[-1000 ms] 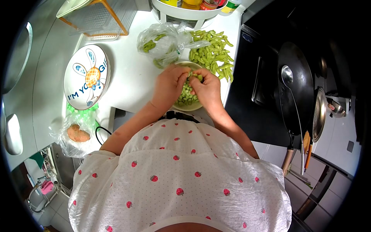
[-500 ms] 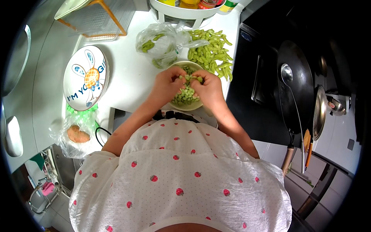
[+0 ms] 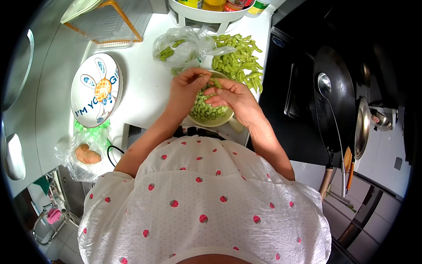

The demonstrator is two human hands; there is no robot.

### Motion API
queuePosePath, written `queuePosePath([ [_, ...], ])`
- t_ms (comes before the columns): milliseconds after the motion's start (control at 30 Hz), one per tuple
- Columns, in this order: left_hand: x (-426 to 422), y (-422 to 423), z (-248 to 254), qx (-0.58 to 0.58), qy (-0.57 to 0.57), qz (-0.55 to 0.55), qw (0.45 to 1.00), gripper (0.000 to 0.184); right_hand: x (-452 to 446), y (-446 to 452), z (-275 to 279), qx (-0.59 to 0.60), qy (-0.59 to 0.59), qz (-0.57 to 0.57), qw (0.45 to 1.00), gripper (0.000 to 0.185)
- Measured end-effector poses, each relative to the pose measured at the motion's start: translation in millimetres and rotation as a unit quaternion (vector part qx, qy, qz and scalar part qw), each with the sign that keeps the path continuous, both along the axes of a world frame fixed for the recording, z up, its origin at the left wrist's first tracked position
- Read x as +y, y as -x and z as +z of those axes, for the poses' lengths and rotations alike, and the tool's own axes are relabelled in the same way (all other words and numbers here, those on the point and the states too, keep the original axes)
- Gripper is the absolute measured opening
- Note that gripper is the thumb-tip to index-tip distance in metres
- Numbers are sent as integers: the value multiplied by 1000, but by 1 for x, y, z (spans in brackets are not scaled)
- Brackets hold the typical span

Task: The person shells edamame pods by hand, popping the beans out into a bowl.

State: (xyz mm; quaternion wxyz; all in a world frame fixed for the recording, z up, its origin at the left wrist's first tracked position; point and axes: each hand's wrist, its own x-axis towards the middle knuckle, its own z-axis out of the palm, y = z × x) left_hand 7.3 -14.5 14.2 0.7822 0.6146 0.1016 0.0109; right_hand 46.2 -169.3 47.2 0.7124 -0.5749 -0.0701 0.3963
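Green pod: one green pod (image 3: pixel 216 82), upper centre of the frame, between the fingertips above the bowl.
Left hand: left hand (image 3: pixel 184 89) curled, thumb and forefinger pinching the pod's end.
Right hand: right hand (image 3: pixel 241 98) gripping the pod between thumb and forefinger, other fingers loosely bent over the bowl.
Bowl: one pale bowl (image 3: pixel 229 116) beneath, holding shelled beans (image 3: pixel 205 111), too many to count.
Pod pile: one pile of pods (image 3: pixel 237 64), upper centre, overlapping, uncountable.
Bag: one clear bag (image 3: pixel 187 49) beside it, pods inside.
Plate: one, a decorated plate (image 3: pixel 84 96), left.
Wok: one wok (image 3: pixel 337 123), right, with one ladle (image 3: pixel 324 83).
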Motion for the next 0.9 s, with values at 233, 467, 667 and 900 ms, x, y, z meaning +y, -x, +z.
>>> queuePosePath([
  [233, 0, 0, 9, -3, 37, -8, 999, 16, -2, -2, -4, -67, 103, 7, 992, 24],
  [467, 5, 0, 7, 93, 130, -92, 983, 18, -4, -5, -5, 11, 5, 5, 1000, 28],
  [667, 8, -1, -4, 79, 160, -97, 979, 18, 2, 4, -5, -167, 113, -21, 979, 19],
  [900, 8, 0, 10, 87, 190, -112, 971, 17, -1, -2, -5, -83, 63, 1, 995, 16],
])
